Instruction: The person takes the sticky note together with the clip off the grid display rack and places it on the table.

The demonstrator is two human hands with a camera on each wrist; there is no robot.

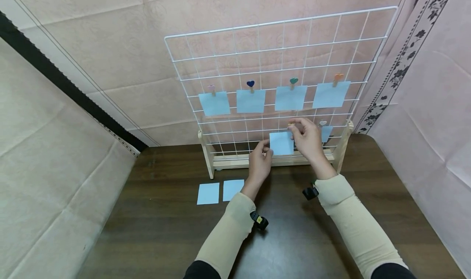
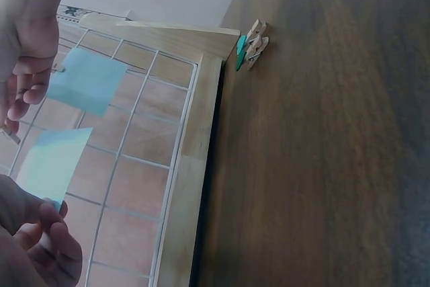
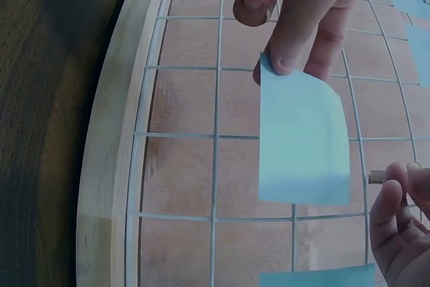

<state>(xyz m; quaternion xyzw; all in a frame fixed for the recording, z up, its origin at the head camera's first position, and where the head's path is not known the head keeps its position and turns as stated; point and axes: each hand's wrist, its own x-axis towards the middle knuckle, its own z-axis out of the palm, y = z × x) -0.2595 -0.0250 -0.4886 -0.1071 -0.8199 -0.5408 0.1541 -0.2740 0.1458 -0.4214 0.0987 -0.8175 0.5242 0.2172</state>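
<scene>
Pale-blue square paper sheets, two of them, lie at left on the brown wooden counter; next, the left hand pinches a matching pale-blue paper square by its left edge, before the white wire grid. It should be light, floppy and easily creased, so edge holds suit it. Rightward, the right hand's fingers pinch a small wooden clothespin near its upper corner.

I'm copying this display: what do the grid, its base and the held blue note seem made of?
Grid: probably white-coated metal wire; thin, straight bars.
Base: likely unpainted wood; pale tan, faint streaks.
Blue note: apparently matte paper; thin, dull, one corner curving.
</scene>
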